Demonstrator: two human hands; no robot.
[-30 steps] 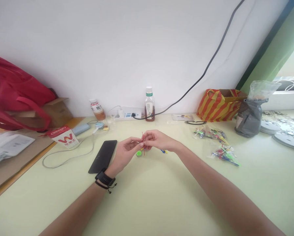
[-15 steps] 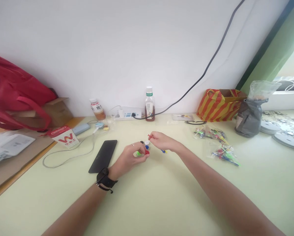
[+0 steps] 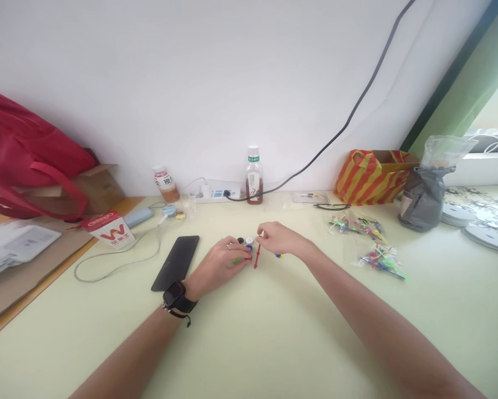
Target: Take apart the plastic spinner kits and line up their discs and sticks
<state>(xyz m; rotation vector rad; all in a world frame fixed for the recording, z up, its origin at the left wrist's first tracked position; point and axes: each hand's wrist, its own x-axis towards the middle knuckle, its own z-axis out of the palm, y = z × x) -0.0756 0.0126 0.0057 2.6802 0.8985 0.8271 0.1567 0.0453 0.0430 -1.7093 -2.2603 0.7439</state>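
My right hand (image 3: 280, 238) pinches the top end of a thin red plastic stick (image 3: 257, 256), which hangs tilted with its wider end low over the table. Beside it, the closed fingers of my left hand (image 3: 219, 259) are on a small red round piece (image 3: 249, 258), mostly covered by the fingertips. Small round pieces cluster just beyond that hand: a white one (image 3: 249, 240), a blue one (image 3: 249, 248) and a black one (image 3: 240, 240). A bit of green (image 3: 236, 260) shows under the left fingers. Blue and yellow bits (image 3: 279, 255) lie below my right wrist.
A black phone (image 3: 176, 263) lies left of my left hand. Bags of colourful plastic sticks (image 3: 382, 260) are on the right. Along the wall stand a tea bottle (image 3: 254, 177), a power strip (image 3: 219, 194) and a striped bag (image 3: 369, 180). A red-white box (image 3: 111, 230) is at left.
My right hand has turned and shifted slightly right, so the red stick now points down toward the table. My left hand has rolled palm-down over the red round piece.
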